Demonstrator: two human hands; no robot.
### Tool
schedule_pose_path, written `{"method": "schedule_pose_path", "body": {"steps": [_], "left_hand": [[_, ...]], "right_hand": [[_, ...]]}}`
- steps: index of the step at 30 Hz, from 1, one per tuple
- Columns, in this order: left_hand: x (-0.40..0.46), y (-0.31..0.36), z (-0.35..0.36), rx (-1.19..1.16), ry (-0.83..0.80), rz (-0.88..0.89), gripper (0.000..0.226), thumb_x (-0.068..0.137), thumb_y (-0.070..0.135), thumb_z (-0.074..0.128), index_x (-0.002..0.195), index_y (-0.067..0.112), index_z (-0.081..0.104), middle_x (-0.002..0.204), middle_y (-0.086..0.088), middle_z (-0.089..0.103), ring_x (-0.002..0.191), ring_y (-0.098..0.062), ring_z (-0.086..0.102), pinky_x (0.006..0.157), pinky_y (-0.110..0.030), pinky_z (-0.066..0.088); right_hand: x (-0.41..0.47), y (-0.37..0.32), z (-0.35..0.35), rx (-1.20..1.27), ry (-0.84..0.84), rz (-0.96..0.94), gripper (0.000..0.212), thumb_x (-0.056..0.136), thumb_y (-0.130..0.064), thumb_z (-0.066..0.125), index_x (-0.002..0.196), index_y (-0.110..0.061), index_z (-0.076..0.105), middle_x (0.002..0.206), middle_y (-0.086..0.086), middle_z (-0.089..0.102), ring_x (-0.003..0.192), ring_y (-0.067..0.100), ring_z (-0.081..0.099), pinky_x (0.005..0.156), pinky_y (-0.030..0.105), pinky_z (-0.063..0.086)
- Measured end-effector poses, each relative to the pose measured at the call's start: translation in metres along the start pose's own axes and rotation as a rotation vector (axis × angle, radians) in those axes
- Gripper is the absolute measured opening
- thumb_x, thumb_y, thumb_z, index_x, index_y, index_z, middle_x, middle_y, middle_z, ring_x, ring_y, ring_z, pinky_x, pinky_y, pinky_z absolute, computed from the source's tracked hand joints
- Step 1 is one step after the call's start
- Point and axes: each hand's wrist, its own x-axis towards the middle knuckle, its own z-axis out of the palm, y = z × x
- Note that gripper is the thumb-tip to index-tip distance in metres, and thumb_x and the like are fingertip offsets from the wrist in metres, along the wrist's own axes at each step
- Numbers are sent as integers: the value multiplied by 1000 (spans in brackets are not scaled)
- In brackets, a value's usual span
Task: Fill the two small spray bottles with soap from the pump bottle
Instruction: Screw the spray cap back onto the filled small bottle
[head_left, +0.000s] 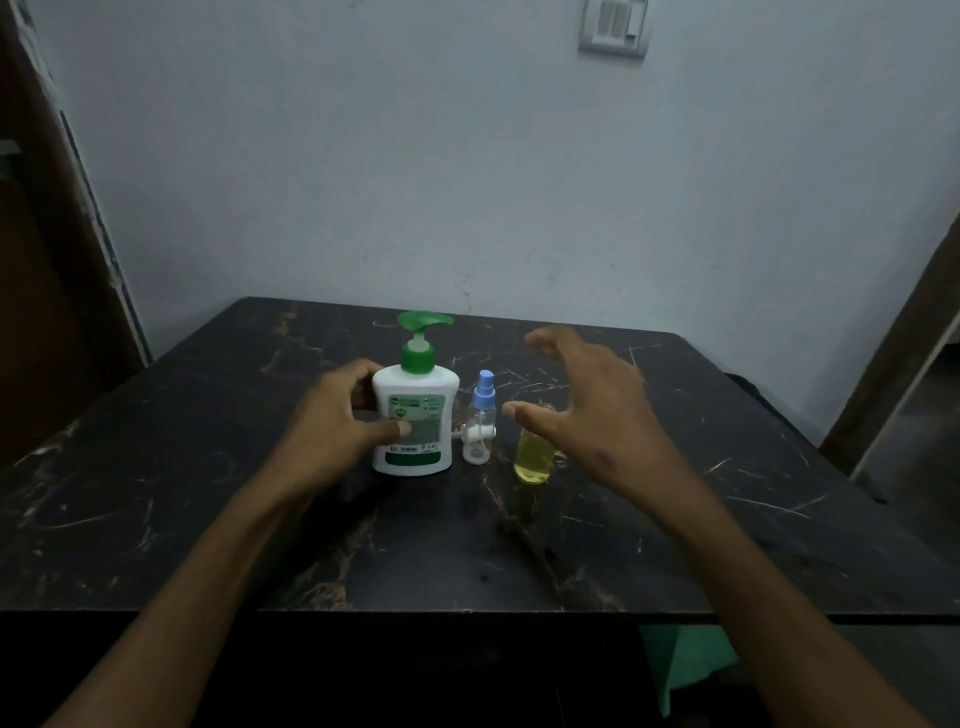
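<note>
A dark marble-patterned bench (208, 519) stands against a pale wall (415, 156), with a switch plate (614, 26) on the wall up at one o'clock. Near the middle of the bench the white pump bottle (415, 421) with its green pump head stands upright. The left hand (337, 421) is wrapped around its nine o'clock side, thumb pressed on the label and fingers behind. The right hand (587, 410) is spread wide open and holds nothing, hanging over the bench at three o'clock from the bottles. Just beside the pump bottle, at its three o'clock, stands a clear spray bottle (480, 421) with a blue cap. Further toward three o'clock stands a small bottle of yellow liquid (534, 457), its top hidden behind the right thumb.
</note>
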Motion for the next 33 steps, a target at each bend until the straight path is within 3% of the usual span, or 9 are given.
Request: {"method": "schedule_pose_path", "body": {"steps": [3,8,16,20,28,33], "left_hand": [[-4,-1,-7,-17,19,-12,38,83,1,83,108,24,66,114,7,75,109,-8,69,95,-38,55],[-9,-6,-21,-10,17,-34,40,83,0,82,112,22,66,119,2,74,115,-16,68,100,-43,55],[-15,-9,-27,-57,-21,-19,41,86,0,79,117,22,65,118,7,73,111,-6,67,86,-23,50],[-16,-12,-24,-64,-15,-14,45,87,2,78,120,28,64,119,11,71,112,-3,64,91,-27,49],[-20,-13,-20,-61,-4,-17,52,87,2,78,120,39,61,126,6,72,121,-14,65,105,-43,50],[-22,-11,-20,-71,-2,-15,51,88,1,78,117,41,62,123,9,73,118,-9,66,103,-40,51]], "right_hand": [[5,-18,17,-125,17,-54,68,86,-52,77,143,-31,46,134,-7,62,134,17,48,118,39,23],[14,-27,43,-256,-27,-76,57,89,-53,72,133,-25,50,117,-6,66,123,19,54,122,43,18],[27,-18,61,-218,4,-35,24,96,-32,69,117,-30,60,99,-11,66,105,13,60,123,42,16],[25,-17,62,-169,39,-71,18,95,-31,71,111,-31,62,93,-14,65,94,9,58,118,38,21],[28,-12,64,-143,45,-72,17,94,-38,70,107,-32,61,95,-13,69,96,10,61,113,37,21],[27,-14,61,-108,30,-71,18,92,-43,72,103,-33,62,94,-12,70,97,11,62,105,34,23]]}}
